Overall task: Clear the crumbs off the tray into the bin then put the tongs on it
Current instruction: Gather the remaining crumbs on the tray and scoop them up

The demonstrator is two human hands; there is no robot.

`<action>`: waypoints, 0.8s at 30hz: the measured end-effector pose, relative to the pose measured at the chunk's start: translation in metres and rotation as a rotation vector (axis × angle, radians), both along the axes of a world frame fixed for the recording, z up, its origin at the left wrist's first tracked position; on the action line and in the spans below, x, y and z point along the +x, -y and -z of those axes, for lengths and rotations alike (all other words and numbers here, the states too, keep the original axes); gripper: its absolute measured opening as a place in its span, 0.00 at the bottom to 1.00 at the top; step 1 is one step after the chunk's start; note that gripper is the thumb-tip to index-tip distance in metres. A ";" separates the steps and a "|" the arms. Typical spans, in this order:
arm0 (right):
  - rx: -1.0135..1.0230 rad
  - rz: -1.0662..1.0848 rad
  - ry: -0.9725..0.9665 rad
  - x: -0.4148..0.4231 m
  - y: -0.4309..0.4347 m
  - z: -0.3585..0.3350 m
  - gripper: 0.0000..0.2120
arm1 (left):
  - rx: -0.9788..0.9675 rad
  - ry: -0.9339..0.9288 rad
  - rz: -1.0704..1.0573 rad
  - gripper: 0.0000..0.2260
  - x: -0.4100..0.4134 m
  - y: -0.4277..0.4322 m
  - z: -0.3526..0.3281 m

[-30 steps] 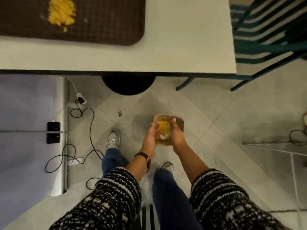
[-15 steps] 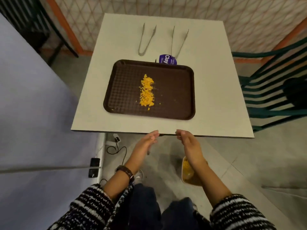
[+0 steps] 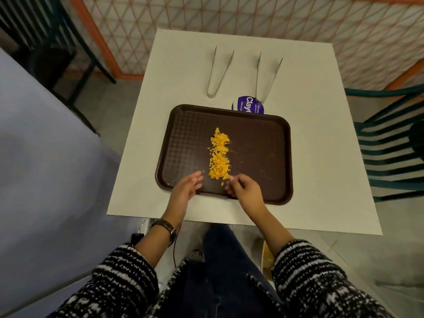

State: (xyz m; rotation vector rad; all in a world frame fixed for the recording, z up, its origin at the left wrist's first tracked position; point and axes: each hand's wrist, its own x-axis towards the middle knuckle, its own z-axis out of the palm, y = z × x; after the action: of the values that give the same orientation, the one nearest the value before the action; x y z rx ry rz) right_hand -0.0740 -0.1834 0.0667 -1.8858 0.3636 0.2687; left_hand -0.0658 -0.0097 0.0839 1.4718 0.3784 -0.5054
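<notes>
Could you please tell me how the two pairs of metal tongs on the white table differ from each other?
The left metal tongs look shorter than the right metal tongs. The left pair lies wholly on the bare white table, while the right pair's closed end rests on the purple round label. Both lie flat beyond the brown plastic tray, arms spread, tips pointing away.

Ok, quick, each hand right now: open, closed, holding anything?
Left hand: open, holding nothing.
Right hand: fingers loosely curled, holding nothing visible.

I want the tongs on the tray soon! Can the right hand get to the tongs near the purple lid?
Probably yes: the right hand holds nothing, and only the tray lies between it and those tongs.
</notes>
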 end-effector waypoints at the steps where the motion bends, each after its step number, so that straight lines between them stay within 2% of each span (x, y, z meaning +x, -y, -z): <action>1: -0.106 -0.073 0.026 0.008 0.004 0.005 0.07 | 0.008 0.011 -0.015 0.15 0.008 -0.002 0.002; 2: -0.261 -0.168 0.085 0.016 0.008 0.013 0.07 | 0.016 0.015 -0.029 0.14 0.016 -0.005 0.004; 4: -0.540 -0.362 0.201 0.028 0.017 0.030 0.21 | 0.045 0.020 -0.056 0.13 0.031 -0.010 0.010; 7: -0.732 -0.512 0.204 0.049 0.023 0.050 0.46 | 0.086 0.038 -0.119 0.13 0.051 -0.016 0.020; 9: -0.850 -0.614 0.156 0.060 0.019 0.060 0.55 | 0.099 0.043 -0.139 0.13 0.059 -0.018 0.025; 11: -0.915 -0.697 0.159 0.070 0.015 0.067 0.57 | 0.105 0.052 -0.162 0.12 0.065 -0.019 0.031; 14: -0.954 -0.764 0.164 0.089 0.010 0.073 0.54 | 0.102 0.083 -0.161 0.11 0.077 -0.020 0.038; 20: -0.954 -0.657 0.178 0.128 0.013 0.073 0.50 | 0.106 0.107 -0.082 0.11 0.103 -0.021 0.053; 24: -0.933 -0.645 0.179 0.127 0.016 0.061 0.52 | 0.137 0.122 -0.039 0.11 0.125 -0.010 0.051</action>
State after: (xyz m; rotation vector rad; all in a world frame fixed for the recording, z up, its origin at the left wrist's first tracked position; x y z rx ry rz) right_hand 0.0530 -0.1996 0.0055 -2.8976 -0.3319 0.3913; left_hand 0.0595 0.0007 0.0334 1.6166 0.3499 -0.3625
